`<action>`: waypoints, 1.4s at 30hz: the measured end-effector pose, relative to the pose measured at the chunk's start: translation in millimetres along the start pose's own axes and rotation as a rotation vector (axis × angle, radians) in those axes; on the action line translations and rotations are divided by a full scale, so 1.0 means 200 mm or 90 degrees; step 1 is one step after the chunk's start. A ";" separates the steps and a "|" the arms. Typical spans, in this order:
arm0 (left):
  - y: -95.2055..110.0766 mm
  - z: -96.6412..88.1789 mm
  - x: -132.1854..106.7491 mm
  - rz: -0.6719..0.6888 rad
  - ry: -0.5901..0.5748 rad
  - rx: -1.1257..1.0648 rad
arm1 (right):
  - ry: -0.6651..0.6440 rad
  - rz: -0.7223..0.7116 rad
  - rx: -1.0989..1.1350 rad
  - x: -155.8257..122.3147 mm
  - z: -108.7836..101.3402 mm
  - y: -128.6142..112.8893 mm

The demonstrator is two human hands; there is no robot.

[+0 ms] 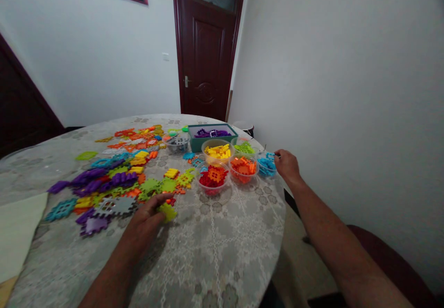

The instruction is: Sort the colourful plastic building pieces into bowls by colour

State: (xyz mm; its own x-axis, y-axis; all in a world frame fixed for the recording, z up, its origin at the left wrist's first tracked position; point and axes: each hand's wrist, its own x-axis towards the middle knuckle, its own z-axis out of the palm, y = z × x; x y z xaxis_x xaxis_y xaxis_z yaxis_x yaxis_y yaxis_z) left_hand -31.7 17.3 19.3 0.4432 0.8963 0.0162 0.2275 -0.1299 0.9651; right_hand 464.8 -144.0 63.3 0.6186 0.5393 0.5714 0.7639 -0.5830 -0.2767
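Note:
My right hand (287, 165) is at the table's right edge, fingers pinched on a small blue plastic building piece (270, 155). Just below it stands a clear round bowl with blue pieces (266, 165). On the near side of the pile, my left hand (151, 213) has its index finger stretched out and its thumb apart. A lime-green building piece (169, 212) is by its thumb and fingertip; whether they touch it is unclear. Close by are more lime pieces (151, 187) and a grey toothed panel (115, 206).
Clear bowls hold red pieces (208, 178), orange pieces (243, 166), yellow pieces (218, 151), green pieces (244, 147) and grey pieces (177, 141). Behind them a green box (196, 145) holds purple pieces. Mixed loose pieces (100, 178) spread over the table's left side. A wall stands at right.

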 end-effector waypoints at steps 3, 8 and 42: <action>-0.03 0.01 0.01 -0.005 -0.013 0.013 | 0.020 0.014 -0.038 -0.03 -0.01 0.02; -0.04 0.03 0.01 -0.043 -0.035 0.017 | 0.026 0.027 -0.105 -0.10 -0.01 0.00; 0.02 0.09 -0.06 0.022 0.021 -0.094 | -0.386 -0.127 0.495 -0.38 -0.07 -0.84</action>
State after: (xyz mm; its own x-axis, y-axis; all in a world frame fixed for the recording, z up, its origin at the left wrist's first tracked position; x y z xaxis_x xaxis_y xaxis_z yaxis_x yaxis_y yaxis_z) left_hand -20.0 -1.9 18.6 0.4188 0.9063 0.0564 0.0809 -0.0991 0.9918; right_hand 287.7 -94.8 76.9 0.2902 0.9284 0.2320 0.6379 -0.0070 -0.7701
